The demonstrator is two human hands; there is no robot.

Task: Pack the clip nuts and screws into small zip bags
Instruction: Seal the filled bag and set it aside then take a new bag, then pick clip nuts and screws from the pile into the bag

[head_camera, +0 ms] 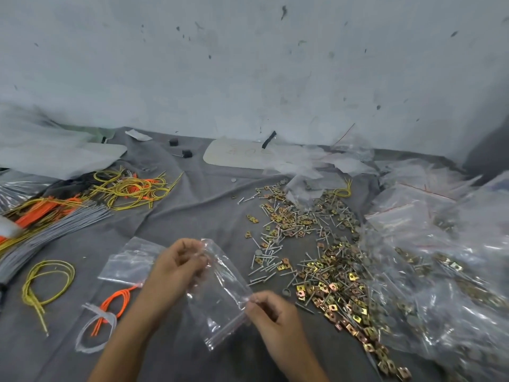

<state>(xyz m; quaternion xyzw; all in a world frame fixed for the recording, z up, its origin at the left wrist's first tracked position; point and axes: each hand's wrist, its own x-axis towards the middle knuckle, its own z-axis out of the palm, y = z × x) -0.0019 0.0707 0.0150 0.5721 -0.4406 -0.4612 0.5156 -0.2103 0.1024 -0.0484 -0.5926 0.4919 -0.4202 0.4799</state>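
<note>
A small clear zip bag [220,296] hangs between both hands above the grey cloth, its zip strip near the lower edge. My left hand [176,268] pinches the bag's upper corner. My right hand [272,315] pinches its right edge with curled fingers. I cannot tell whether anything is inside the bag. To the right lies a wide scatter of brass-coloured clip nuts [330,293] mixed with silver screws [264,266] and grey washers. Another empty zip bag [129,260] lies flat just left of my left hand.
Filled plastic bags [440,285] pile up at the right edge. Yellow cords [46,282], orange cords [115,301] and a white tie [93,329] lie at the left, grey cable bundles [55,224] behind them. A white wall [248,64] closes the back.
</note>
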